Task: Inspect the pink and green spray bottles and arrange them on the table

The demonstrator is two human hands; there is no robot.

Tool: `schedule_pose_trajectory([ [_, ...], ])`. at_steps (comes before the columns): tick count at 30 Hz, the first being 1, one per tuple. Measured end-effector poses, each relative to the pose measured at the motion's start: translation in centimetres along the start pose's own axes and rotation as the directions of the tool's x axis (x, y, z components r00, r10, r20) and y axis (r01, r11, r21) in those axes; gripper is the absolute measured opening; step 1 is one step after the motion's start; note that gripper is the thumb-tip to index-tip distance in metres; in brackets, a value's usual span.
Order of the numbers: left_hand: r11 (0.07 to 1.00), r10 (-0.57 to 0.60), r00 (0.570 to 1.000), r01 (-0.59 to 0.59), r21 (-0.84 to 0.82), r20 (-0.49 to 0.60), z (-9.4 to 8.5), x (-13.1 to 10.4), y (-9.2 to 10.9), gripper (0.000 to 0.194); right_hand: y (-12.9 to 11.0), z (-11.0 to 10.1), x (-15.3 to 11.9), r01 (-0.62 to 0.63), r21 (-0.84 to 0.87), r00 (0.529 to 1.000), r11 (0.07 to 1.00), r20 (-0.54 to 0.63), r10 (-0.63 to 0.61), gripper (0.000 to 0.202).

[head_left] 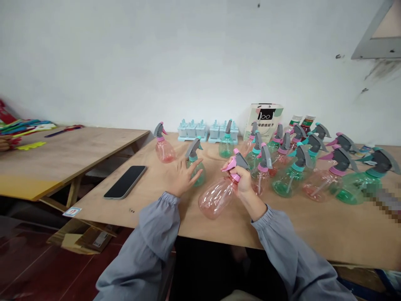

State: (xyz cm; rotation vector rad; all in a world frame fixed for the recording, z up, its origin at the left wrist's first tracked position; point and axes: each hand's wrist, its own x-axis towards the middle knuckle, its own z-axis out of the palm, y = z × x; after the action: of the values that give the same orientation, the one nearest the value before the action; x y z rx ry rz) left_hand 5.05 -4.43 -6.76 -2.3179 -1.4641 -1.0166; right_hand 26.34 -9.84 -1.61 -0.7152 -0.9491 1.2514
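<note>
A clear pink spray bottle hangs tilted over the front of the table, its base pointing left. My right hand is closed around its neck and grey-and-pink trigger head. Fingers spread, my left hand is beside a green spray bottle that stands upright; whether it touches the bottle I cannot tell. A pink spray bottle stands behind my left hand, and another green spray bottle is farther back. Several more pink and green ones, such as a green spray bottle, crowd the right side.
A black phone lies at the table's left. Light blue popsicle molds and a printed paper bag stand along the wall. Across a gap to the left is a second table with colourful strips and part of another person's hand.
</note>
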Motion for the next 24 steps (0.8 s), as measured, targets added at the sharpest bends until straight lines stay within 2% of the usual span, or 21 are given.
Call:
schedule_pose_trajectory([
  [3, 1.000, -0.017, 1.000, 0.017, 0.001, -0.027, 0.3, -0.2, 0.1, 0.048, 0.1, 0.3, 0.0, -0.071, -0.049, 0.997, 0.996, -0.001, 0.071, 0.023],
  [6, 1.000, -0.019, 0.999, 0.018, -0.021, -0.041, 0.3, -0.2, 0.1, 0.047, 0.4, 0.4, 0.1, -0.047, -0.083, 0.998, 0.995, -0.033, 0.045, 0.024],
  [11, 0.995, -0.021, 0.999, 0.018, -0.093, -0.040, 0.4, -0.2, -0.1, 0.046, 0.2, 0.3, -0.1, 0.079, -0.149, 0.994, 0.986, -0.058, -0.089, 0.011],
  [15, 0.996, -0.011, 0.998, 0.007, -0.088, -0.054, 0.3, -0.2, -0.1, 0.046, -0.7, 0.4, 0.4, 0.284, -0.368, 0.941, 0.885, -0.069, -0.331, 0.010],
  [18, 0.996, 0.003, 0.998, -0.008, -0.087, -0.060, 0.1, -0.2, -0.1, 0.047, -0.8, 0.5, 1.9, 0.378, -0.479, 0.895, 0.792, -0.028, -0.444, 0.020],
  [21, 0.997, -0.002, 0.998, -0.003, -0.074, -0.063, 0.1, -0.2, -0.4, 0.048, 0.1, 0.4, 4.0, 0.379, -0.548, 0.888, 0.746, -0.014, -0.461, 0.029],
  [24, 0.998, -0.026, 0.997, 0.022, -0.050, -0.066, 0.1, -0.3, -0.8, 0.049, 1.8, -0.3, 5.6, 0.369, -0.595, 0.874, 0.714, -0.037, -0.484, 0.046],
])
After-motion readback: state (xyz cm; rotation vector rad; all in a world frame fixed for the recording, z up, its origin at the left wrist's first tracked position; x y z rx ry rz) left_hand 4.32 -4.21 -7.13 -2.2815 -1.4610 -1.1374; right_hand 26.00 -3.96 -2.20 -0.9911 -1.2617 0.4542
